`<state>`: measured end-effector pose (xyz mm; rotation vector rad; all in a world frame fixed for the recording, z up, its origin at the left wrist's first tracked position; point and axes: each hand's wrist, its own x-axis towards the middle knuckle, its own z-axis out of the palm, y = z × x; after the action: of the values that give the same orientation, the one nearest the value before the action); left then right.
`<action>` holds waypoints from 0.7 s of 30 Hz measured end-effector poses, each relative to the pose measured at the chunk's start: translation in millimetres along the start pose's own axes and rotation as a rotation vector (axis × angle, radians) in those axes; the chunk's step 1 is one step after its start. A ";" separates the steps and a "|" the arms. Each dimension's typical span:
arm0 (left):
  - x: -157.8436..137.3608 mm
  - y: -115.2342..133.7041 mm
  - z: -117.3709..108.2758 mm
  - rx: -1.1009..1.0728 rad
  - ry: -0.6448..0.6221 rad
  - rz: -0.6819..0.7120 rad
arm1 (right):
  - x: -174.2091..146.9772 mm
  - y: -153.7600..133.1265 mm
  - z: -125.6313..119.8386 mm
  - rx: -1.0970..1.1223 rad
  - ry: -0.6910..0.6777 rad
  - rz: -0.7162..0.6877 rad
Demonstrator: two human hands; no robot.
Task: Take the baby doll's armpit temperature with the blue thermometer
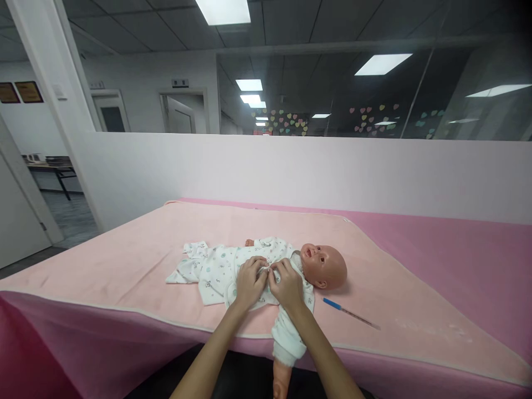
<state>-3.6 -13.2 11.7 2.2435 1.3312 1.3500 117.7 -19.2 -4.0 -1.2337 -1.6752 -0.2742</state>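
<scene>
Apparently pinching a white tie (pixel 265 268) in left hand (pixel 250 281) and right hand (pixel 288 284), with sleeves (pixel 288 339) on the doll (pixel 331 267) and prolly just fastening to go.

The left forearm (pixel 213 352) and right forearm (pixel 322 352), both bare, reach up from the bottom edge of view and slant inward, well apart at the near end and close at the wrists (pixel 240 308). The left hand (pixel 250 282) and right hand (pixel 288 285) sit side by side, backs turned up, fingers (pixel 256 261) bent and pointing toward each other. The 2 thumbs (pixel 272 279) are near each other, and both hands hold a pinching pose.
</scene>
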 end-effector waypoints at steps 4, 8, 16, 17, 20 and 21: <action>0.7 -0.2 -0.7 -0.087 0.018 0.018 | -0.4 0.3 -2.5 0.020 -0.033 -0.010; 1.6 -3.3 0.4 -0.178 0.049 -0.008 | 0.2 0.3 -3.9 0.031 -0.054 -0.029; -18.2 -15.9 -18.5 -0.090 0.055 0.015 | -1.4 -0.4 -5.1 -0.120 -0.048 -0.135; -20.9 -19.3 -23.0 -0.062 0.052 0.009 | -1.1 -1.6 -5.3 -0.150 -0.074 -0.201; -24.2 -29.7 -33.6 0.009 0.103 -0.046 | 2.8 -8.0 -4.1 -0.221 -0.178 -0.397; -23.9 -32.2 -35.4 0.016 0.128 -0.064 | 5.0 -11.0 -2.8 -0.239 -0.204 -0.424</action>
<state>-54.7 -22.5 -1.1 2.1368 1.4466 1.4875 110.4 -23.1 5.2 -1.0928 -2.1270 -0.6396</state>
